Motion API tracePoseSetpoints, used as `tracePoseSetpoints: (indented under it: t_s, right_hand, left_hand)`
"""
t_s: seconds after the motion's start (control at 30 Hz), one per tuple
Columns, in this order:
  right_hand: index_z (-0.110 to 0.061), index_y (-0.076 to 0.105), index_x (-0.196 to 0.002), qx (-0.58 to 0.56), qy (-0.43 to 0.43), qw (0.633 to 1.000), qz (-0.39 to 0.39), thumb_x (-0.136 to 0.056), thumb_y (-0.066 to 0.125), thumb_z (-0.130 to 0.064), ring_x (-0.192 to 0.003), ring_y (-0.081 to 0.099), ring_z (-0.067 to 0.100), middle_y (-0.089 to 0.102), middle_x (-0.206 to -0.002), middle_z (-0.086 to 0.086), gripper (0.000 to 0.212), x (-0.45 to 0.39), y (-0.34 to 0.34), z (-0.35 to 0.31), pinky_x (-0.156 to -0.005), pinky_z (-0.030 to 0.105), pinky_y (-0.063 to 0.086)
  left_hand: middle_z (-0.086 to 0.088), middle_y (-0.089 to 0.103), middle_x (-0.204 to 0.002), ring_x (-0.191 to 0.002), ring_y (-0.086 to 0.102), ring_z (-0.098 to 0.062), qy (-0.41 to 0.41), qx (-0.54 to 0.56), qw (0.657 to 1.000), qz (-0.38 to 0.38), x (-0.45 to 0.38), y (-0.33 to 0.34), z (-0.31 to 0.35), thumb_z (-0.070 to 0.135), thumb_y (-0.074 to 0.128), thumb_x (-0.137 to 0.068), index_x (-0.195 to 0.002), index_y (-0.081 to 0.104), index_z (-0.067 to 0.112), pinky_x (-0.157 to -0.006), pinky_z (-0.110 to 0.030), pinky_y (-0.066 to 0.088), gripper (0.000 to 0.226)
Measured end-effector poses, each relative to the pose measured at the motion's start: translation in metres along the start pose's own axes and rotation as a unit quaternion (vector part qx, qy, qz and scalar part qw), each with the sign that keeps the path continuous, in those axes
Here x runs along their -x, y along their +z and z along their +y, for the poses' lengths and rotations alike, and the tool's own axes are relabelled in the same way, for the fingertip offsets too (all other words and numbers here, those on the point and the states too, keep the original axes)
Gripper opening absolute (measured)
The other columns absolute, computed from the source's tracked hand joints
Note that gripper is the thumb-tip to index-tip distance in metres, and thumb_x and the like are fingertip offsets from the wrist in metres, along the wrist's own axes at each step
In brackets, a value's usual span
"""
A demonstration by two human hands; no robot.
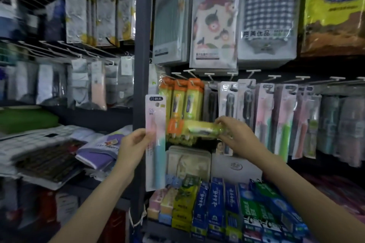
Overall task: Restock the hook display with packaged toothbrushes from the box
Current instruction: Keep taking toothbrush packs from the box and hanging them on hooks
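Holding one toothbrush pack in each hand, you stand in front of the hook display. Your left hand (132, 145) pinches the edge of a tall pink and blue toothbrush pack (155, 142). The thumb is on the front and the fingers curl behind it. This pack stands straight up, with its top well above your hand and its bottom well below it.

Your right hand (236, 136) grips one end of a yellow and orange toothbrush pack (194, 128). Your fingers curl around the yellow end. This pack lies sideways, and its orange end points toward your left hand. The two packs are just beside each other, and you cannot tell if they touch.

Right behind the sideways pack, above both hands, orange and yellow packs (182, 98) of the same kind hang in a row on the white hooks (189, 71). To the right of your right hand hang more toothbrush packs (276, 116), some dark, some pink and green. They are blurry.

Below your hands, toothpaste boxes (215, 203) stand close together, blue, green and yellow. Between them and your right hand sits a white box (236, 167). High above your hands hang cloth packs (215, 23), one with flowers and one with checks. To the left of your left hand is a dark post (141, 45), and past it more bags hang on another rack (83, 49).
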State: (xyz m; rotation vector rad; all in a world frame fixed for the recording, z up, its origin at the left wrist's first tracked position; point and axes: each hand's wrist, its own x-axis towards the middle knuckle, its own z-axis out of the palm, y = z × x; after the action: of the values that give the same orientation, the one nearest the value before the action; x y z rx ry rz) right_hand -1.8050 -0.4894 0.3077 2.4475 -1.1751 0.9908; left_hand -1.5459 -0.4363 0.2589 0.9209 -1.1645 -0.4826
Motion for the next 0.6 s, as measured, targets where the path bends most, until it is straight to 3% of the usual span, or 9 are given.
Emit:
tracePoseSetpoints:
  t_s: [0.1, 0.2, 0.33, 0.43, 0.6]
  right_hand:
    - [-0.016, 0.042, -0.127, -0.105, 0.075, 0.991, 0.029, -0.086, 0.064, -0.019, -0.079, 0.061, 0.020, 0.063, -0.107, 0.008, 0.046, -0.007, 0.005, -0.003, -0.060, 0.028, 0.048]
    - [-0.021, 0.032, -0.136, -0.107, 0.066, 0.992, 0.012, -0.087, 0.063, -0.018, -0.087, 0.063, 0.023, 0.061, -0.116, 0.007, 0.059, -0.016, 0.018, -0.011, -0.065, 0.033, 0.049]
    - [-0.022, 0.037, -0.134, -0.145, 0.084, 0.986, 0.023, -0.088, 0.062, -0.018, -0.107, 0.056, 0.022, 0.058, -0.125, 0.006, 0.053, -0.034, 0.031, -0.019, -0.070, 0.026, 0.043]
    - [-0.020, 0.043, -0.131, -0.233, 0.117, 0.965, 0.044, -0.087, 0.063, -0.015, -0.096, 0.052, 0.014, 0.057, -0.117, 0.005, 0.048, -0.046, 0.032, -0.027, -0.069, 0.030, 0.049]
    - [-0.019, 0.045, -0.130, -0.244, 0.131, 0.959, 0.059, -0.087, 0.063, -0.015, -0.091, 0.049, 0.007, 0.049, -0.110, -0.005, 0.047, -0.061, 0.033, -0.036, -0.064, 0.012, 0.038]
  left_hand:
    - [0.018, 0.069, -0.065, -0.067, 0.062, 0.002, 0.014, -0.036, 0.999, 0.010, -0.007, -0.009, 0.000, 0.010, 0.059, -0.088, -0.078, 0.067, 0.017, -0.064, -0.013, 0.048, 0.015]
    - [0.014, 0.068, -0.067, -0.060, 0.058, 0.010, 0.025, -0.062, 0.998, 0.009, -0.013, -0.008, 0.000, 0.011, 0.060, -0.087, -0.085, 0.069, 0.012, -0.058, -0.005, 0.044, 0.009]
    - [0.006, 0.065, -0.075, -0.062, 0.057, 0.005, 0.029, -0.075, 0.997, 0.013, -0.021, -0.002, 0.000, 0.007, 0.060, -0.088, -0.090, 0.068, 0.007, -0.056, -0.004, 0.042, 0.008]
    - [0.006, 0.065, -0.078, -0.070, 0.058, -0.002, 0.021, -0.075, 0.997, 0.009, -0.022, 0.001, 0.001, 0.005, 0.058, -0.088, -0.093, 0.067, 0.009, -0.055, -0.004, 0.043, 0.011]
    - [0.006, 0.067, -0.081, -0.074, 0.060, -0.004, -0.004, -0.049, 0.999, -0.005, -0.022, 0.001, 0.001, 0.004, 0.057, -0.089, -0.093, 0.067, 0.010, -0.060, -0.005, 0.046, 0.012]
